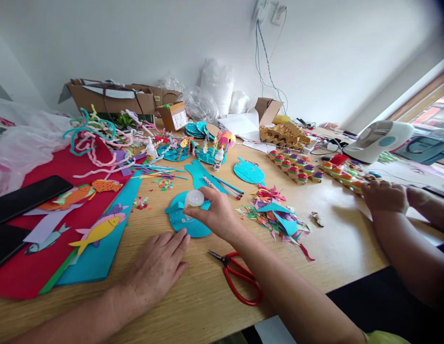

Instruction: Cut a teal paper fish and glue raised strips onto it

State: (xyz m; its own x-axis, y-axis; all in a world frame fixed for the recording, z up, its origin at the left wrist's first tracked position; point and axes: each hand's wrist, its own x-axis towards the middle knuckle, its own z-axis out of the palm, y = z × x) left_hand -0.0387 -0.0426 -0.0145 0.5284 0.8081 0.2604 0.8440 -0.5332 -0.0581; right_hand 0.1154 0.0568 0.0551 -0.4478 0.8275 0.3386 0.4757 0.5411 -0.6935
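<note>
In my right hand (pixel 216 212) is a white glue bottle (pixel 194 198), gripped between thumb and fingers and tipped with its round base up. It is over a round turquoise paper disc (pixel 193 230), which bears a thin white squiggle; the bottle's nozzle is hidden. My left hand (pixel 160 260) lies flat on the table with its fingers stretched out, fingertips at the disc's lower left edge. Red-handled scissors (pixel 241 282) lie by my right forearm. Behind the disc are a turquoise paper strip (pixel 203 179) and several thin sticks (pixel 229 187).
Colourful paper scraps (pixel 279 215) are heaped to the right. Red sheets (pixel 46 239) with paper fish (pixel 98 234) lie left. Another glue bottle (pixel 217 160) stands behind. At right are painted egg-carton pieces (pixel 293 167), a white fan-like device (pixel 379 138) and another person's hand (pixel 384 197).
</note>
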